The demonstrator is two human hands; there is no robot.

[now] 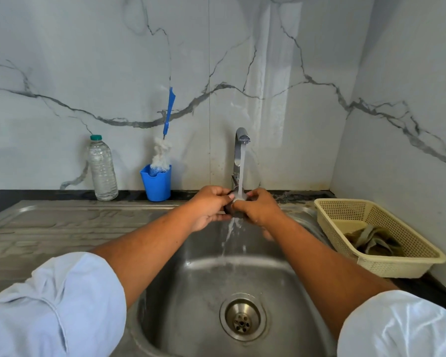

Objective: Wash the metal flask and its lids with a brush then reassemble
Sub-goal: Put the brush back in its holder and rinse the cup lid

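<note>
Tap (pixel 240 150) runs straight onto your hands, water spilling into the sink (pixel 204 292) above the drain (pixel 242 316). Back on the counter: clear plastic bottle (pixel 103 168) with green cap, blue cup (pixel 156 185) holding the brush (pixel 162 153) bristles down, handle against the wall. Right of the sink, cream basket (pixel 345 215) with a crumpled cloth (pixel 373 240) inside. Your left hand (pixel 211 204) and right hand (pixel 258 208) both curl fingers round a small dark part (pixel 238 215) under the stream; fingers hide most of it, can't tell which flask piece

Pretty plain kitchen corner: white marble-look wall tiles (pixel 88 47) with grey veins, dark countertop (pixel 36 195) underneath, soft bright glare mid-wall.
</note>
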